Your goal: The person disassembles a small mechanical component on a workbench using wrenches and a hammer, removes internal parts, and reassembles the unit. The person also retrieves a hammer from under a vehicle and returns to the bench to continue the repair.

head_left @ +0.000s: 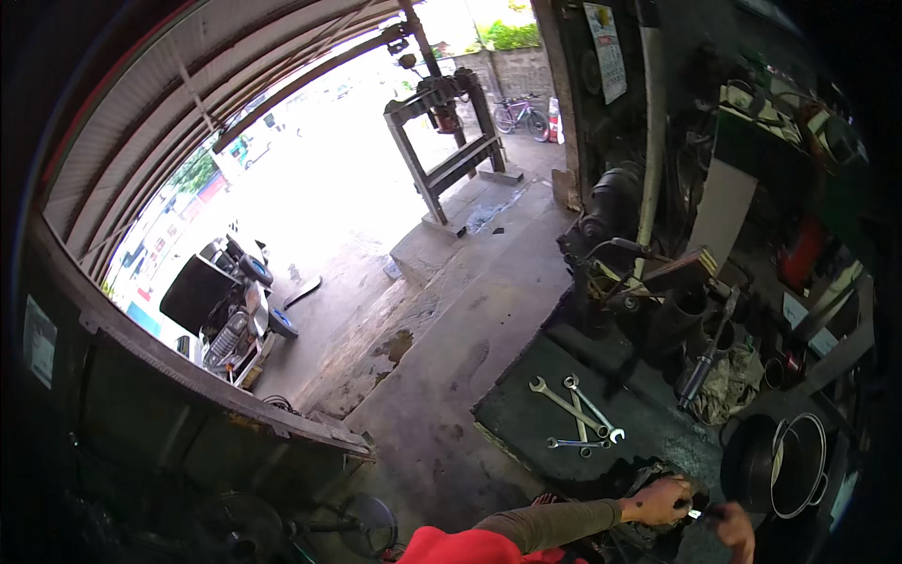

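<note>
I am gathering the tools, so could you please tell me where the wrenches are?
In the head view, the wrenches lie low, right of centre, on the dark tabletop, beyond and left of the left hand.

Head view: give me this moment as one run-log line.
left hand: close to right hand | small shiny piece: between hands, grip unclear | three wrenches: lying on dark work surface

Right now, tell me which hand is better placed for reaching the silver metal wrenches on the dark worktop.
Likely the left hand: it sits nearer the wrenches, while the right hand is farther off.
</note>
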Motion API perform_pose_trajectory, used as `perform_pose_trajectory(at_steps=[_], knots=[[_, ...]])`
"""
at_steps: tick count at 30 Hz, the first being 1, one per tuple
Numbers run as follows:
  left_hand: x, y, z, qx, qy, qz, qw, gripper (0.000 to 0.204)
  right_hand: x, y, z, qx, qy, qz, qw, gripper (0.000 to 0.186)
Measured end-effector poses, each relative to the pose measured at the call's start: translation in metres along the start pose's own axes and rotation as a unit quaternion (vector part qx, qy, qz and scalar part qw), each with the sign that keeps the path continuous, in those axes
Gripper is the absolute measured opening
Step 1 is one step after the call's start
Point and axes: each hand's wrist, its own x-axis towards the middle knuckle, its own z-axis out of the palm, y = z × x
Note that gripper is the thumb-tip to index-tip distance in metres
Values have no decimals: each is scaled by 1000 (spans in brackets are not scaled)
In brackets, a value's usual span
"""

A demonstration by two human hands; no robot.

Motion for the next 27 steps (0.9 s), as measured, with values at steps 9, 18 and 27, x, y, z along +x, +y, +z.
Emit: perform_pose_trajectory(at_steps=[9,18,27], knots=[[-4,0,-9,88,-51,38,994,33,1,-59,176,788,85,161,588,28],[4,-10,-2,94,-23,30,995,26,-34,-63,126,781,5,159,604,19],[2,-4,-7,92,-43,24,995,29,-10,-77,138,778,15,188,599,36]])
